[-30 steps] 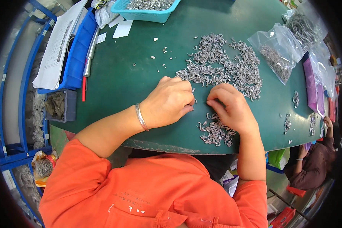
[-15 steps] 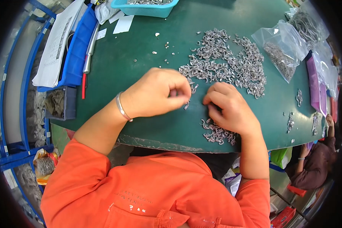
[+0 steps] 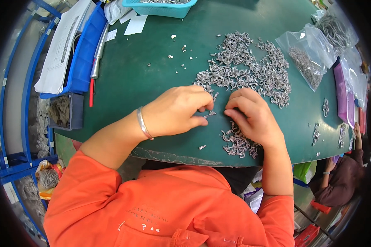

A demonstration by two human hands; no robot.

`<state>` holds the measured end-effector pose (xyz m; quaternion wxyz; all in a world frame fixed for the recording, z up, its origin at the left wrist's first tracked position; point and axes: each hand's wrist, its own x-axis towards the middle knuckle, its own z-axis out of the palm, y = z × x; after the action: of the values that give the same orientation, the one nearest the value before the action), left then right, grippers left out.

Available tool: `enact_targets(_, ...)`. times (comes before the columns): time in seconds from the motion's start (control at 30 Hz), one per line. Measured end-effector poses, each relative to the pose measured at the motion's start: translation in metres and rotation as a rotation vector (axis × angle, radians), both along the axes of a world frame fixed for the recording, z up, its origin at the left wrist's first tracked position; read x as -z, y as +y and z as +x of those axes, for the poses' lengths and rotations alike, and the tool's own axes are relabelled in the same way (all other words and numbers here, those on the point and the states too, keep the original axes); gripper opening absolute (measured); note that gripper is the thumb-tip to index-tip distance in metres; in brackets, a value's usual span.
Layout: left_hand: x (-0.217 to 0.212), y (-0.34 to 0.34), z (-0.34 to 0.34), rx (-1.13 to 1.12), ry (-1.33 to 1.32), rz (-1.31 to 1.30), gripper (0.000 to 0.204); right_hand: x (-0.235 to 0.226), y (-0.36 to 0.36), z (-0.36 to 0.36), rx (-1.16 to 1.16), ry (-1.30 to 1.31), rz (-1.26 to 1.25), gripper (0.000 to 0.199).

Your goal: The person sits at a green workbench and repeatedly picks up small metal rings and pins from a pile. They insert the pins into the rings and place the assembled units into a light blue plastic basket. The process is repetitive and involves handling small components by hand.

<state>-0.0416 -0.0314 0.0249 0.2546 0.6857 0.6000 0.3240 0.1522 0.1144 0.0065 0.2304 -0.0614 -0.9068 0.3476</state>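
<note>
**Two hands pick at small metal pieces on a green table**

The green table (image 3: 132, 82) serves as the landmark. At its near edge the left hand (image 3: 175, 111), with a silver bangle (image 3: 143, 123) on the wrist, rests knuckles up with its fingers curled narrow; thumb and forefinger close toward a small metal piece (image 3: 211, 113), though whether they actually grip it cannot be told. Just beside it, the right hand (image 3: 251, 115) lies with its fingers bent inward and its fingertips pressed close to the same spot; what it holds, if anything, is hidden.

A large heap of curved metal pieces (image 3: 245, 74) spreads over the middle of the table, just beyond both hands. A smaller cluster (image 3: 239, 144) sits under the right wrist, by the table's near edge. Toward the table's right side lie clear plastic bags of parts (image 3: 307, 57). At the far edge stands a teal tray (image 3: 165, 9). Along the left edge rests a blue bin (image 3: 84, 53) with papers (image 3: 59, 45) on it.
</note>
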Motion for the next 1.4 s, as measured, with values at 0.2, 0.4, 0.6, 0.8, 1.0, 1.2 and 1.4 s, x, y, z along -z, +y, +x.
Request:
enact_targets(0.2, 0.017, 0.001, 0.002, -0.003, 0.066, 0.125, 0.015, -0.005, -0.001, -0.002, -0.069, -0.068, 0.118, 0.014)
enact_targets(0.4, 0.012, 0.002, 0.001, 0.001, 0.070, 0.067, 0.010, 0.004, -0.005, -0.006, -0.061, 0.012, 0.041, 0.016)
enact_targets(0.6, 0.005, -0.002, 0.005, 0.076, -0.015, -0.072, 0.014, -0.003, -0.001, 0.001, 0.052, 0.015, 0.018, 0.018)
enact_targets(0.8, 0.011, 0.001, 0.010, 0.013, -0.026, -0.019, 0.015, -0.003, 0.003, 0.005, 0.121, -0.020, -0.007, 0.016)
enact_targets(1.0, 0.017, 0.004, 0.016, -0.080, -0.030, 0.088, 0.016, -0.008, 0.012, 0.012, 0.100, -0.058, 0.009, 0.016)
enact_targets(1.2, 0.017, 0.009, 0.028, -0.154, -0.055, 0.141, 0.016, -0.007, 0.002, 0.006, 0.100, -0.039, -0.039, 0.015)
enact_targets(1.4, 0.022, 0.010, 0.023, -0.154, -0.229, 0.131, 0.013, -0.006, -0.004, 0.004, 0.050, 0.011, -0.182, 0.018)
